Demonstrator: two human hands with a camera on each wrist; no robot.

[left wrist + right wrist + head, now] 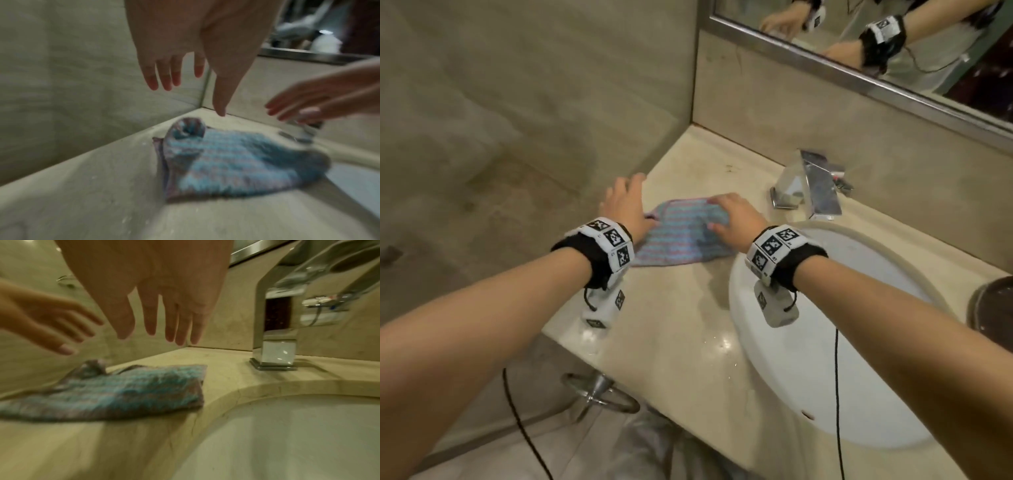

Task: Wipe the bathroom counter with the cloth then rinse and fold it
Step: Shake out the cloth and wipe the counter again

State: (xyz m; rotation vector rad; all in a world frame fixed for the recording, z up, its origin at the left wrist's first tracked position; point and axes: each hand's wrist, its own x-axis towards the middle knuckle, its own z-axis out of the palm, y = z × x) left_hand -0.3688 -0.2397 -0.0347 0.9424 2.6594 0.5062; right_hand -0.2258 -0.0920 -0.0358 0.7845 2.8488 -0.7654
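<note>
A blue and pink striped cloth (681,236) lies folded on the beige counter (674,342), left of the sink, with one far corner curled up. My left hand (630,202) hovers over its left end with fingers straight and spread. My right hand (729,216) is over its right end. In the left wrist view the left hand (191,91) hangs above the cloth (226,164) without touching it. In the right wrist view the right hand (152,332) is likewise open above the cloth (123,394). Neither hand holds anything.
A white oval sink (842,359) is set into the counter at the right, with a square chrome faucet (811,185) behind it. A dark bowl (993,308) sits at the right edge. Walls close in on the left and back, with a mirror (893,41) above. Water drops lie near the sink rim.
</note>
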